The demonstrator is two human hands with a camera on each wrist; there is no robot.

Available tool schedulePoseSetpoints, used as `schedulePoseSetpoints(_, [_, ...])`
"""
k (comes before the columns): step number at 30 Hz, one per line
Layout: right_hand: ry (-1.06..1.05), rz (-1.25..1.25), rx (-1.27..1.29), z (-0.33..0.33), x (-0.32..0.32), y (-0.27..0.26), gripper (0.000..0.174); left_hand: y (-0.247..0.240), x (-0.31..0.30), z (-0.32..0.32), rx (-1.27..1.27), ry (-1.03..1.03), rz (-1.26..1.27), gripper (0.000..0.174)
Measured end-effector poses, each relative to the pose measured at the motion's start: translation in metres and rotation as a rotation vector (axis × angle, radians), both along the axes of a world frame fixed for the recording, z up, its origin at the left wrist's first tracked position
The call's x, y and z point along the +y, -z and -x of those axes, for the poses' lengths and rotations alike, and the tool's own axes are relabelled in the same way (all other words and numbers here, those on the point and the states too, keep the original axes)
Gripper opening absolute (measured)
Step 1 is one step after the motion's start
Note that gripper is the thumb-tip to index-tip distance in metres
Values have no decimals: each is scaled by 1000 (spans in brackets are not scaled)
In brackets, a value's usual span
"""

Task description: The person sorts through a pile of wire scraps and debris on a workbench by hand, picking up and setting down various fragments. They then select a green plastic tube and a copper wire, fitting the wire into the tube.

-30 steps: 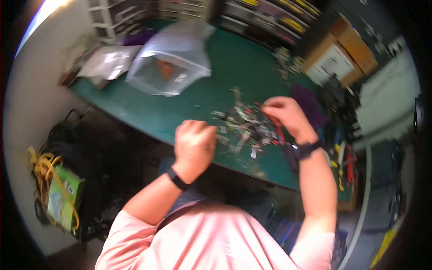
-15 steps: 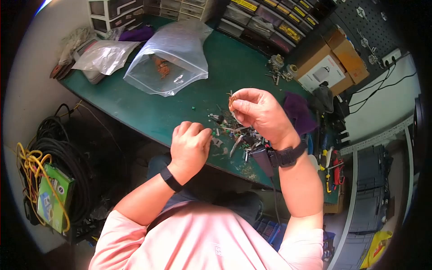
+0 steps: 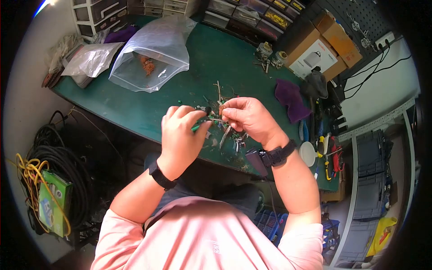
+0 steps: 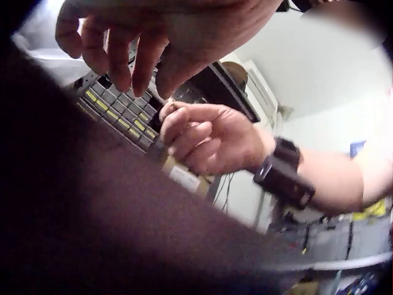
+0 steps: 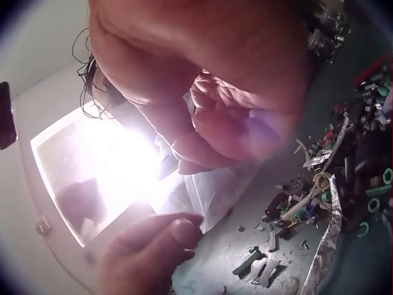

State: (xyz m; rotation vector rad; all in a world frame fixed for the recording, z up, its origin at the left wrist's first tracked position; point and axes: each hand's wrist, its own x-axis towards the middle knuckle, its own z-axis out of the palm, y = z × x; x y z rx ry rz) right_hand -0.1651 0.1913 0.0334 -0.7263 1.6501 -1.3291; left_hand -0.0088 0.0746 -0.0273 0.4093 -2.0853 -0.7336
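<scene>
My right hand (image 3: 252,119) pinches a small tuft of copper wire (image 3: 221,110) between thumb and fingertips, above the table. Close to its left, my left hand (image 3: 180,130) is held with fingers loosely bent and a gap between thumb and forefinger. The left thumb tip comes near the right fingertips in the left wrist view, where the right hand (image 4: 212,138) has its fingers curled. Below both hands is a heap of wire scraps (image 3: 236,143): cut insulation, foil strips (image 5: 325,246) and green rings. A green tube piece (image 5: 247,264) lies at the heap's edge.
A clear zip bag (image 3: 171,54) with copper scrap (image 3: 147,65) inside lies at the far left of the green table (image 3: 216,49). Behind stand drawer units (image 3: 245,22) and a cardboard box (image 3: 315,54). A purple cloth (image 3: 291,100) and hand tools (image 3: 330,155) are to the right.
My right hand came up from the scrap heap with copper wire, then lowered slightly. The left hand has moved closer to it and its fingers have spread. The head view shifted.
</scene>
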Motion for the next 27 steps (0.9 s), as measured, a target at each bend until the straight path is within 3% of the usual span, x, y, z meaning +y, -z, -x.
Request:
schedulePoseSetpoints(4, [7, 48, -5, -4, 2, 0, 11, -18, 8, 17, -87, 83, -155, 14])
schedulePoseSetpoints(8, [6, 54, 3, -2, 8, 1, 12, -13, 15, 26, 4, 108, -239, 7])
schedulePoseSetpoints(15, [83, 74, 58, 0, 15, 0, 9, -15, 10, 25, -43, 89, -208, 5])
schedulePoseSetpoints(20, [232, 85, 150, 12, 30, -8, 7, -20, -10, 33, -279, 78, 25, 7])
schedulePoseSetpoints(22, [243, 100, 161, 12, 35, -14, 7, -22, -14, 31, -344, 133, 23, 16])
schedulePoseSetpoints(24, [243, 71, 209, 10, 41, -18, 7, -24, -13, 22, -321, 48, 100, 28])
schedulePoseSetpoints(25, [250, 69, 203, 12, 44, -16, 7, -27, -15, 14, -361, 107, 38, 37])
schedulePoseSetpoints(27, [210, 71, 258, 17, 47, -11, 7, -22, -19, 0, -300, 137, -35, 30])
